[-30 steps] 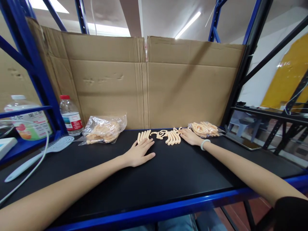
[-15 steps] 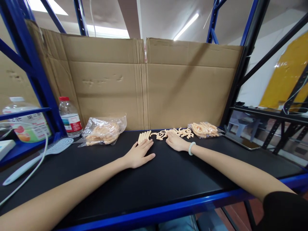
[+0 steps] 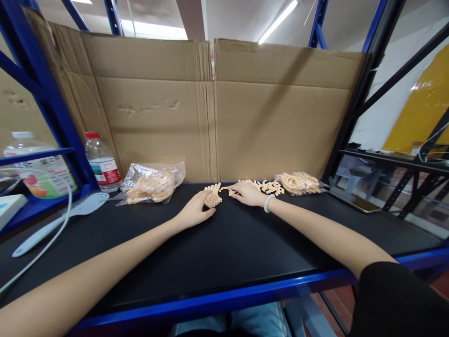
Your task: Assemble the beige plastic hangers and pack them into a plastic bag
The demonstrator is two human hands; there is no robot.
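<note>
On the black tabletop, my left hand is open, thumb apart from the fingers. Its fingers lie against the left side of a neat row of pale, slim wavy pieces. To the right of that row, my right hand reaches over loose pale curved pieces, fingers stretched out and pointing left. A thin hooked piece shows just beyond its fingertips. More loose curved pieces are scattered behind and right of this hand, which hides part of them. A pale beaded bracelet circles the right wrist.
Clear bags of similar pale pieces lie left and right. A bottle with a red cap, a light-blue hairbrush and a white cable are at the left. A cardboard wall closes the back.
My left hand has shifted left and back, from over the row to its side. My right hand has slid left across the loose pieces. The view has tilted slightly down.
</note>
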